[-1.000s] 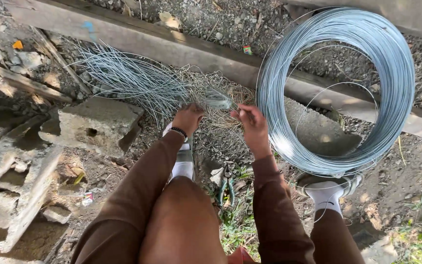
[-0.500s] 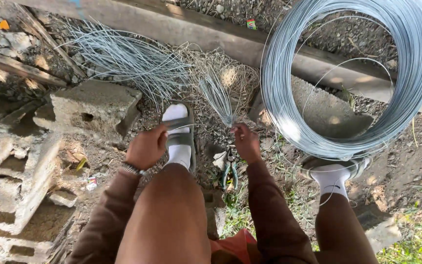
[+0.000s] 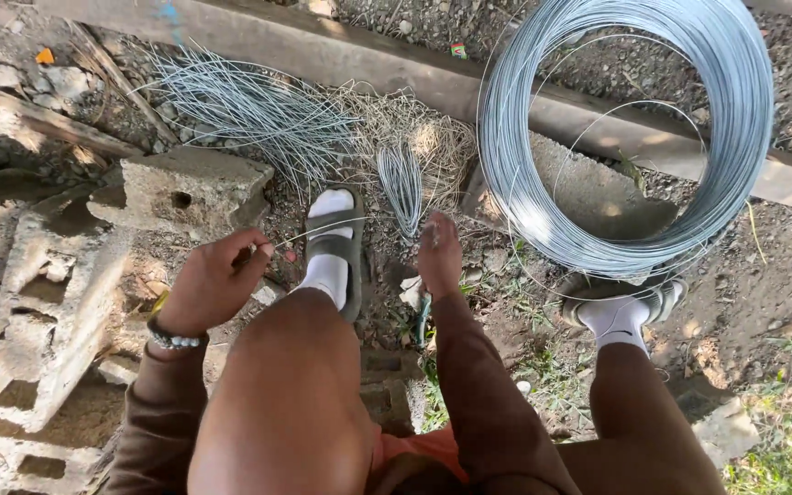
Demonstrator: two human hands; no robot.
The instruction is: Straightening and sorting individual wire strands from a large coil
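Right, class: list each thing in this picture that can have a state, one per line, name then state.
left hand: pinched shut on a thin wire strand
right hand: fingers extended beside the small wire bundle, grip unclear
wire coil: wound, standing upright, leaning on the foot
cut wire pile: loose, fanned out on the ground
concrete block: lying flat, chipped

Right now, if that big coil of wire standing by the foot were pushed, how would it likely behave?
The coil of wire stands on edge, leaning over the right foot, so it would probably roll or tip flat. Its many tightly packed turns suggest it is heavy. Loose inner loops look springy and may uncoil.
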